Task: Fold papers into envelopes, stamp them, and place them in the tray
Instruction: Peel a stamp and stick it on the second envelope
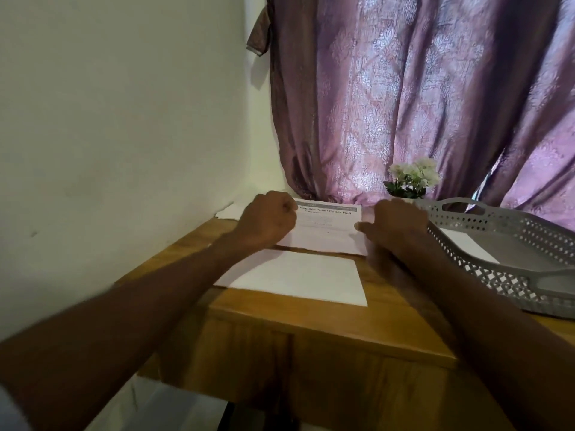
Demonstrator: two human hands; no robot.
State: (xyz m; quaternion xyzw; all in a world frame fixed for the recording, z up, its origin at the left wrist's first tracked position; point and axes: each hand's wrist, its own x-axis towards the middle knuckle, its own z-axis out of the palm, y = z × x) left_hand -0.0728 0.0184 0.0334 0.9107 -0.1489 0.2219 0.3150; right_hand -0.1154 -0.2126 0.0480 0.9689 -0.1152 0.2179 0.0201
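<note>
A white sheet corner [228, 210] projects over the far left edge of the wooden counter [326, 318]. The left hand [268, 219] rests at the left edge of the printed paper [326, 227], its fingers curled into a fist; whether they pinch the paper edge cannot be told. The printed paper lies flat at the far side of the counter, white, with a grey header bar and a bold heading reading "Replace Toilet Paper Roll"; smaller text below is illegible. Just nearer lies a blank white sheet [295, 279], flat, unprinted. The right hand [396, 227] rests at the right edge of the printed paper, fingers extended and relaxed, blurred. A small white-flowered plant [412, 177] stands behind it before a purple curtain [420, 98]. At right, a grey perforated tray [497, 225] holds a white envelope [468, 245].
</note>
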